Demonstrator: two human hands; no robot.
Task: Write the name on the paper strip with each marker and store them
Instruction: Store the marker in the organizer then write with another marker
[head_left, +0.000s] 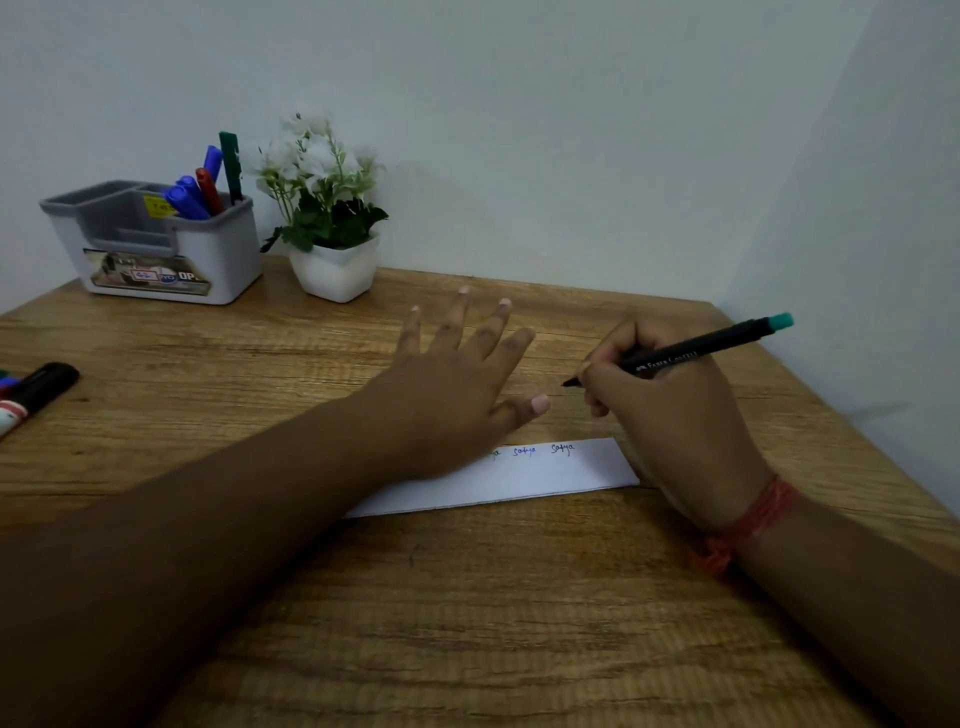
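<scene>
Wooden table (467, 597), pale wall (519, 130) (corner)

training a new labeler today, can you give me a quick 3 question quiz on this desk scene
1. True or false: the right hand holds a black pen with a teal end.
2. Where are the stored markers? A) lying beside the flower pot B) standing in the grey organizer C) on the paper strip
3. Fill in: the left hand is spread ____ with nothing in it.

Key: 1 true; 2 B; 3 open
</scene>
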